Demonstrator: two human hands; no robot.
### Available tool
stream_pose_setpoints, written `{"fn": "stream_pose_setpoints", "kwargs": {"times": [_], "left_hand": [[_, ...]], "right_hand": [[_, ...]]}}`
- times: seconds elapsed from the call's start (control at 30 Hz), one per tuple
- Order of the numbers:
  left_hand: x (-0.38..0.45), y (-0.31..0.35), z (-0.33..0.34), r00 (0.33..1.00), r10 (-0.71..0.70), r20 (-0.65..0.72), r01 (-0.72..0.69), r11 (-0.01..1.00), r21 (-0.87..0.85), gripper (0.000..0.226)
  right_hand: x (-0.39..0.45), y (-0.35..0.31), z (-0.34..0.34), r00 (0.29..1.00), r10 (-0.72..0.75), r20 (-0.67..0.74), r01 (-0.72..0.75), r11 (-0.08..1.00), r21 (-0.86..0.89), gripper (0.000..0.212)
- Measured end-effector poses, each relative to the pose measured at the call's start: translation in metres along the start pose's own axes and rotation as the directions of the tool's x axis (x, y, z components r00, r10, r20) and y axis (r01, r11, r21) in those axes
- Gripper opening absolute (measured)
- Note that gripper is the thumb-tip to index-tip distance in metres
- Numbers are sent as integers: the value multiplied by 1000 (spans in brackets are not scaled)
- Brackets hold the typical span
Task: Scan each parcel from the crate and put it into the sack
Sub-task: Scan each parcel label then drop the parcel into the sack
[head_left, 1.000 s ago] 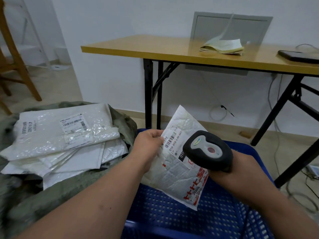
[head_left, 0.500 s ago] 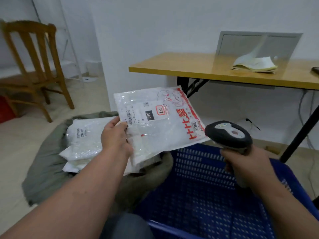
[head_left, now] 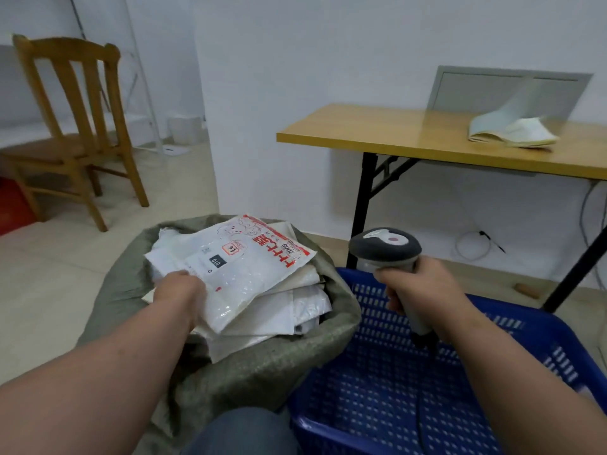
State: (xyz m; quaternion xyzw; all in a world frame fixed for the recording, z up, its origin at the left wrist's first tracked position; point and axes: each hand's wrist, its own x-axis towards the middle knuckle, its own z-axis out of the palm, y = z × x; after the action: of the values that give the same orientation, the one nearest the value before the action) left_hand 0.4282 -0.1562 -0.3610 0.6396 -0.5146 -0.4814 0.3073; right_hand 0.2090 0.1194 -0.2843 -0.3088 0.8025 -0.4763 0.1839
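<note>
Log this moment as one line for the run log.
left hand holds red-printed parcel on pile in green sack | right hand grips barcode scanner over blue crate

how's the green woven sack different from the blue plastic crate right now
The green woven sack is soft cloth with a slumped, rolled rim; the blue plastic crate is rigid, with straight perforated walls. The sack is heaped with white plastic parcels, the top one held by the left hand; no parcel shows in the visible part of the crate. Both sit open-topped on the floor, side by side.
</note>
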Motion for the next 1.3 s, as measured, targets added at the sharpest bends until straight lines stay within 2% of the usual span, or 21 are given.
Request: {"fn": "stream_pose_setpoints", "kwargs": {"times": [0.07,0.13,0.33,0.6,0.73,0.87,1.17,1.3], "left_hand": [[-7,-1,2,999,35,-7,-33,985,170,52],[-22,4,2,994,84,-73,-62,962,265,64],[-55,31,20,962,269,-54,-224,882,414,63],[-90,86,63,905,422,50,-417,859,298,44],[-105,107,77,883,452,125,-468,863,189,41],[-119,121,87,856,483,186,-511,845,159,37],[-135,114,110,812,463,355,-528,843,108,35],[-133,95,119,815,434,385,-513,848,130,22]], "right_hand": [[-2,0,1,999,37,23,-38,999,26,18],[-4,1,0,995,93,26,-94,994,63,17],[-10,-7,-14,987,157,24,-158,978,135,13],[-9,-49,-53,995,83,50,-94,955,280,11],[-8,-67,-70,997,68,24,-72,944,322,11],[-5,-74,-83,998,59,2,-56,935,350,15],[5,-53,-92,979,204,-7,-187,910,369,24],[9,-34,-84,964,263,24,-255,901,352,22]]}}
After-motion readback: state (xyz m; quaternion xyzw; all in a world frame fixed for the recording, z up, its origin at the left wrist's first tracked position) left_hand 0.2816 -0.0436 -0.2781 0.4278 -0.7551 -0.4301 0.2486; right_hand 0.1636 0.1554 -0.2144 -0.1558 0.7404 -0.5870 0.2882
